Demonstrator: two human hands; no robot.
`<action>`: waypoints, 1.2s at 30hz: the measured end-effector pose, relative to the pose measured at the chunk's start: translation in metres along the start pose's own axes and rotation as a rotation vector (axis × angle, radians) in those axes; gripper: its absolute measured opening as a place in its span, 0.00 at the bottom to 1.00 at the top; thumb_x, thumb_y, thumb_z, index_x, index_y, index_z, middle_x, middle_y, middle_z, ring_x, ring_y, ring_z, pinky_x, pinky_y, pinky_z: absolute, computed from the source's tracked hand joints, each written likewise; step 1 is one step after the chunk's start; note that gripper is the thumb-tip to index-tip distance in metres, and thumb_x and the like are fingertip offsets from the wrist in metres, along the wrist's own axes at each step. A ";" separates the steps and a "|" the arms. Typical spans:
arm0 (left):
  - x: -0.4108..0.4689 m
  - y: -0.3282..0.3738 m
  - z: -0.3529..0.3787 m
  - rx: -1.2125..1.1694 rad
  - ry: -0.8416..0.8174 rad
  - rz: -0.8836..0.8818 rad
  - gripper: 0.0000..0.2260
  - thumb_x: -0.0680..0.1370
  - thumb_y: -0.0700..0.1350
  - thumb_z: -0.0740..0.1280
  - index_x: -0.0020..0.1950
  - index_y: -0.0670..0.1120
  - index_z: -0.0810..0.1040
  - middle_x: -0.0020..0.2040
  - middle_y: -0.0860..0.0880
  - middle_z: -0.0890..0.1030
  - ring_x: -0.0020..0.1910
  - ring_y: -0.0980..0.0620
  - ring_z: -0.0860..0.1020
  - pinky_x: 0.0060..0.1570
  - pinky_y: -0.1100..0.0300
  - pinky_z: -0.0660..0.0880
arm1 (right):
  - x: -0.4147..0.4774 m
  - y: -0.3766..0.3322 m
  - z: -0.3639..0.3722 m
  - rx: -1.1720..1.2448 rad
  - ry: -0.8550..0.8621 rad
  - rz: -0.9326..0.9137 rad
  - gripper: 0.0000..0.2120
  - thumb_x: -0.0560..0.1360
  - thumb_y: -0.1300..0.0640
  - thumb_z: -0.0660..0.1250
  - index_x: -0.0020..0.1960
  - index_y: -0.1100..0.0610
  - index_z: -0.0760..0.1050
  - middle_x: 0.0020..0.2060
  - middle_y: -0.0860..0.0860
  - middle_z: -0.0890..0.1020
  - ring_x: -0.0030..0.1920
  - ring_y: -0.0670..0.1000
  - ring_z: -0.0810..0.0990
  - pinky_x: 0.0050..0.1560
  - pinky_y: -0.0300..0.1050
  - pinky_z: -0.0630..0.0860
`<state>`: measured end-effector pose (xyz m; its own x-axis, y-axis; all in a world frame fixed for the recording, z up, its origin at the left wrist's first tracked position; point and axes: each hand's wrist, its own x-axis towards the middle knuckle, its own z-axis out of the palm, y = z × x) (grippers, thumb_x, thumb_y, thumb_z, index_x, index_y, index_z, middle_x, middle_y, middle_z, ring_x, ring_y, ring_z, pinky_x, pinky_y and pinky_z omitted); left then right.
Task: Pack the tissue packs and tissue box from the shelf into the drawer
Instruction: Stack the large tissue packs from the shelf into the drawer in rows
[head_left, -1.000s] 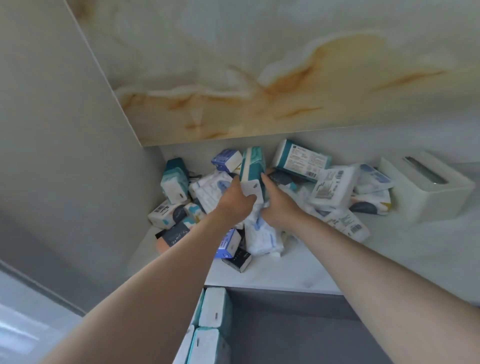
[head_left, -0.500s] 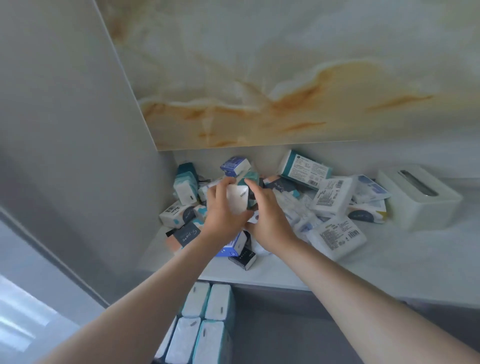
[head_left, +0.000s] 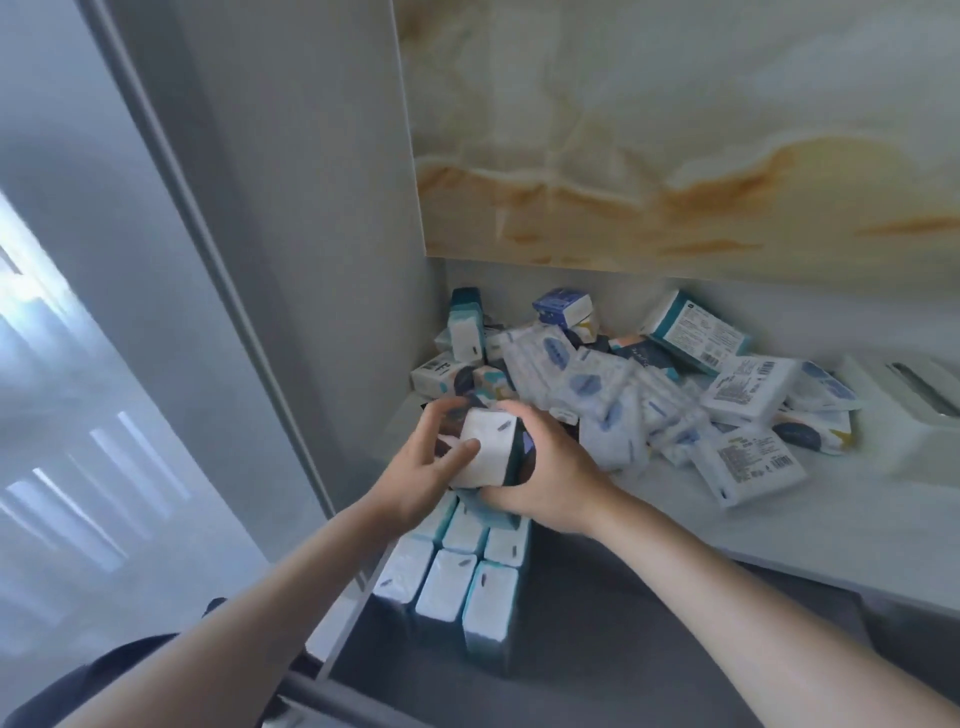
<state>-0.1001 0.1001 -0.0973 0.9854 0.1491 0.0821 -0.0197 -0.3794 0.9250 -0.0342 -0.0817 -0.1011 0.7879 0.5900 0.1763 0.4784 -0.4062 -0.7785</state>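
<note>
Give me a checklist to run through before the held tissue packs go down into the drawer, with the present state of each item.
1. Grip: left hand and right hand both clasp the held tissue packs from either side: ok.
2. Number of packs in the bundle: fingers cover part of it: cannot tell.
3. Position: the bundle is above the back of the rows of packs standing upright in the drawer: ok.
4. Free space: bare dark drawer floor lies to the right of the rows: ok.
5. Shelf cleared: a pile of tissue packs and the white tissue box remain on the shelf: not ok.
</note>
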 end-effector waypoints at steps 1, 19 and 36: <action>-0.003 -0.006 -0.010 -0.001 -0.026 -0.048 0.18 0.74 0.58 0.63 0.63 0.61 0.71 0.53 0.48 0.77 0.48 0.50 0.76 0.49 0.54 0.75 | -0.002 -0.001 0.007 0.011 -0.044 0.031 0.43 0.60 0.41 0.79 0.70 0.39 0.63 0.62 0.43 0.74 0.61 0.43 0.74 0.60 0.41 0.73; -0.057 -0.113 -0.067 0.911 -0.661 -0.328 0.28 0.78 0.30 0.53 0.75 0.49 0.66 0.73 0.50 0.71 0.70 0.48 0.70 0.68 0.56 0.67 | -0.027 0.009 0.121 0.043 -0.447 0.343 0.37 0.58 0.38 0.78 0.63 0.34 0.64 0.61 0.45 0.76 0.54 0.49 0.81 0.58 0.53 0.80; -0.066 -0.112 -0.064 0.701 -0.576 -0.537 0.20 0.77 0.46 0.65 0.69 0.54 0.69 0.64 0.49 0.75 0.57 0.47 0.79 0.54 0.54 0.79 | -0.058 -0.003 0.204 -0.140 -0.451 0.393 0.44 0.63 0.48 0.80 0.72 0.45 0.59 0.62 0.50 0.64 0.57 0.51 0.71 0.53 0.41 0.69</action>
<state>-0.1738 0.1907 -0.1823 0.7707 0.0678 -0.6336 0.3647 -0.8623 0.3514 -0.1609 0.0275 -0.2319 0.6889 0.6020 -0.4037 0.2558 -0.7230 -0.6418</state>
